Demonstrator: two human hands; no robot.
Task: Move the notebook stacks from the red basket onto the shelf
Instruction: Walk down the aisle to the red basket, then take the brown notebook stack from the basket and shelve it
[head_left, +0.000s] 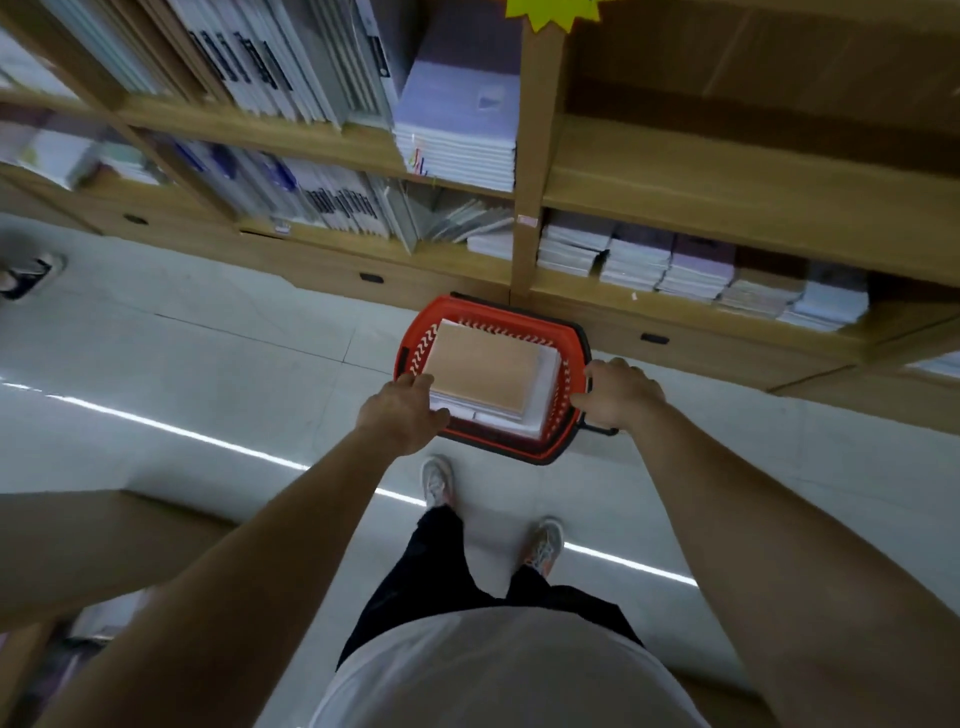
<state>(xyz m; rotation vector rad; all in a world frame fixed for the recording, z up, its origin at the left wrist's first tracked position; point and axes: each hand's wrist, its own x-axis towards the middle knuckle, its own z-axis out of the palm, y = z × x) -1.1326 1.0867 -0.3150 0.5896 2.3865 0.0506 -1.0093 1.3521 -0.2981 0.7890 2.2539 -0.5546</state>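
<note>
Left hand (404, 410): gripped the notebook stack (485, 376) at its left edge.
Right hand (618, 392): curled on red basket (563, 441) rim; grip unclear.

Pale tiled floor (208, 364) crossed by a bright reflected light streak (171, 426); wooden drawers (371, 278) run from nine to three o'clock; brown counter (104, 540) at eight.

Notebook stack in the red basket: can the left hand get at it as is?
Likely yes. The left hand is already at the near-left corner of the notebook stack, whose top is uncovered in the open red basket.
</note>
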